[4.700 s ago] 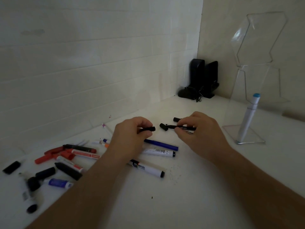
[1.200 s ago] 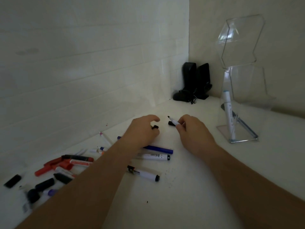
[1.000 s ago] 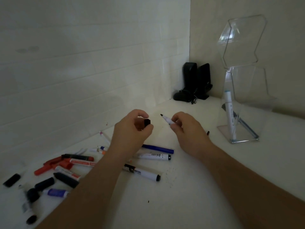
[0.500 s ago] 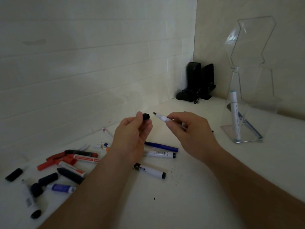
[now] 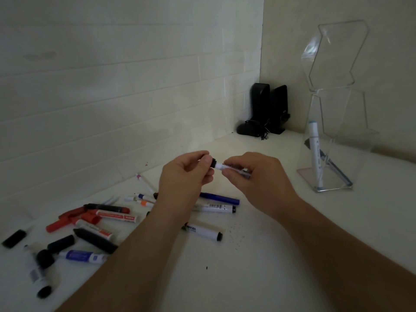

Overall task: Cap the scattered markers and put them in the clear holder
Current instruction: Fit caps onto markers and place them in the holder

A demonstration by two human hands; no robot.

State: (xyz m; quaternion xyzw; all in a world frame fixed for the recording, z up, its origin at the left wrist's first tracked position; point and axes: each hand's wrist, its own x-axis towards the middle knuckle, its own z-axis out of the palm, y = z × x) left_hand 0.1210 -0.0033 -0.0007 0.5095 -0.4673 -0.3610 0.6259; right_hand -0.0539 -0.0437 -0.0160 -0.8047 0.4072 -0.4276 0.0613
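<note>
Above the white table, my right hand [image 5: 254, 174] grips a thin white marker [image 5: 221, 166] by its barrel. My left hand [image 5: 186, 174] pinches a small black cap [image 5: 212, 163] that sits over the marker's tip. The two hands almost touch. The clear holder [image 5: 337, 140] stands at the right with a light-blue-capped white marker [image 5: 315, 154] and a dark pen inside. Below my hands lie a blue marker [image 5: 219, 198] and two white markers with black caps [image 5: 213, 208] [image 5: 202, 231].
A pile of red, black and white markers [image 5: 96, 218] and loose black caps [image 5: 13, 238] covers the table's left side. Thin pens [image 5: 144, 199] lie near the wall. Two black speakers [image 5: 267, 109] stand in the back corner. Tiled walls close off the left and rear.
My hands lifted from the table with the marker and the cap, then came together. The bare tip seen half a second ago now sits inside the black cap.
</note>
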